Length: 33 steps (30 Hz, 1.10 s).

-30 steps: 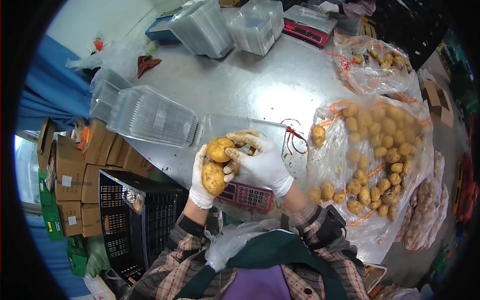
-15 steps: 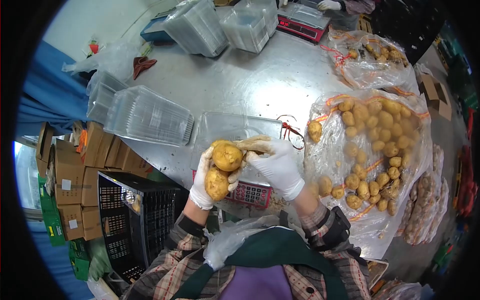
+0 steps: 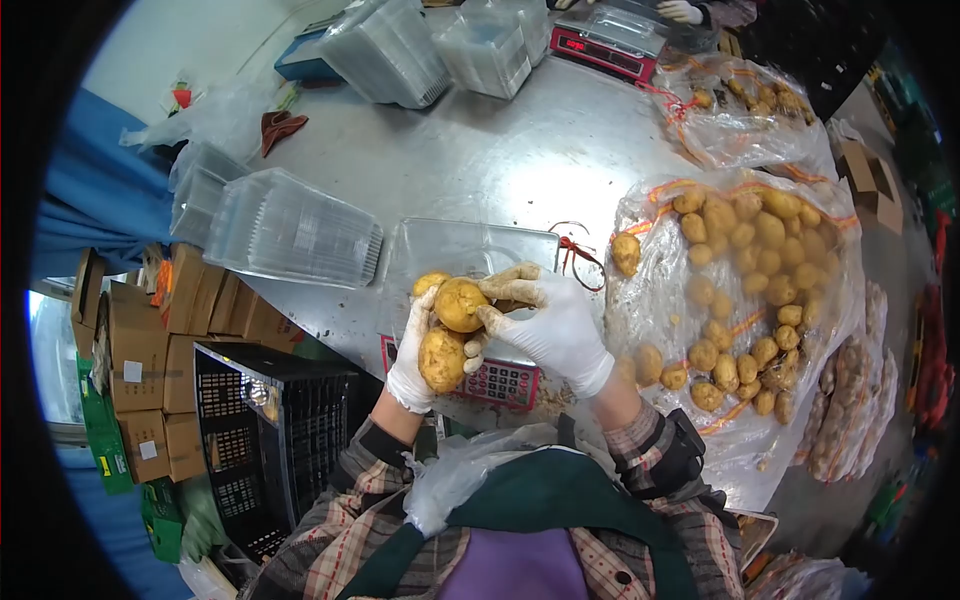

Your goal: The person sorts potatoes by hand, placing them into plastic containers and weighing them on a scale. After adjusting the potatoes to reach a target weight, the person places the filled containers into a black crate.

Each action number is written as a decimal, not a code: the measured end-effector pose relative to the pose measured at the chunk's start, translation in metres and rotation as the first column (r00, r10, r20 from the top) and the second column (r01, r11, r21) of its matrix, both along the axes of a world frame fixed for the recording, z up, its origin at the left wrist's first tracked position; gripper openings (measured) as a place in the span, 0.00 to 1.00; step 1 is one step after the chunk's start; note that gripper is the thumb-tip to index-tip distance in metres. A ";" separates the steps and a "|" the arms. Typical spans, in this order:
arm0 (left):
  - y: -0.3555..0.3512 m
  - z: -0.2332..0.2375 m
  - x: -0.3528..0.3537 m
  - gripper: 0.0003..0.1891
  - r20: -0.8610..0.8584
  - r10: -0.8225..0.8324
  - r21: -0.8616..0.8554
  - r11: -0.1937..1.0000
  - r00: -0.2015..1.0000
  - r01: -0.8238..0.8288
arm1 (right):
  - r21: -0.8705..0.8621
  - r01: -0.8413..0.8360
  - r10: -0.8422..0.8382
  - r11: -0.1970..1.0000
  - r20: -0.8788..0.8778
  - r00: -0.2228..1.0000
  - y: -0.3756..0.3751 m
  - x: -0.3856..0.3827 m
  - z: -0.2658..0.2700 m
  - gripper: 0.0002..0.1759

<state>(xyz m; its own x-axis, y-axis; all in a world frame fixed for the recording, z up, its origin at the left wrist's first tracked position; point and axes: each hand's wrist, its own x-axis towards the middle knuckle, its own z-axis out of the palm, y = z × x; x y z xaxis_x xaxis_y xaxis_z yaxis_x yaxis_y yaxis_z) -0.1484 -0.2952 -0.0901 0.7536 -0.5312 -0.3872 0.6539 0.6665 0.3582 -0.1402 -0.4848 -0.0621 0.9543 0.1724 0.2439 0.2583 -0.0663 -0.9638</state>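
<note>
The left hand [image 3: 410, 358] cups potatoes [image 3: 442, 362], seemingly so none drop; the right hand [image 3: 550, 322], half-curled, touches one; its grip is unclear.

The left forearm [image 3: 393, 420] and right forearm [image 3: 617, 403] reach over the near edge of the counter [image 3: 430, 150], angled inward. The gloved left hand [image 3: 408, 374] is cupped, fingers curled; the gloved right hand [image 3: 558, 330] arches close beside it, bent fingers and thumb pointing left.
</note>
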 end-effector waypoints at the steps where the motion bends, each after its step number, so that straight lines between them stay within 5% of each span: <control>1: -0.001 -0.002 -0.001 0.29 -0.019 0.003 -0.009 1.000 1.000 -0.003 | -0.018 0.014 -0.013 1.000 0.027 1.000 0.000 -0.001 -0.002 0.12; 8: -0.006 -0.005 -0.004 0.30 -0.091 -0.032 -0.219 0.976 0.995 0.012 | 0.177 0.016 0.009 0.984 -0.137 0.991 0.000 -0.006 -0.002 0.10; 11: -0.007 0.002 -0.005 0.30 -0.110 0.019 -0.093 0.995 0.994 -0.029 | 0.006 0.060 -0.060 0.998 0.046 0.997 0.001 -0.008 0.007 0.10; 15: 0.000 -0.006 -0.004 0.32 -0.055 -0.054 -0.087 0.995 0.997 0.049 | 0.089 -0.002 0.019 0.996 -0.191 0.981 -0.002 -0.007 0.003 0.11; 17: -0.004 -0.011 -0.005 0.33 -0.065 -0.132 -0.310 0.945 0.989 0.106 | 0.279 -0.001 0.102 0.960 -0.349 0.932 -0.002 -0.004 -0.009 0.11; 22: -0.008 -0.024 -0.011 0.37 -0.155 -0.158 -0.633 0.773 0.975 0.025 | 0.206 -0.022 0.070 0.978 -0.230 0.971 -0.001 -0.008 0.012 0.13; 26: -0.007 -0.021 -0.013 0.38 -0.179 -0.163 -0.555 0.831 0.970 0.037 | 0.032 -0.021 0.026 0.999 -0.169 0.985 0.001 -0.009 0.009 0.11; 33: -0.015 -0.022 -0.016 0.38 -0.153 -0.195 -0.600 0.797 0.969 0.066 | 0.137 -0.021 0.052 0.990 -0.233 0.971 -0.005 -0.008 -0.001 0.13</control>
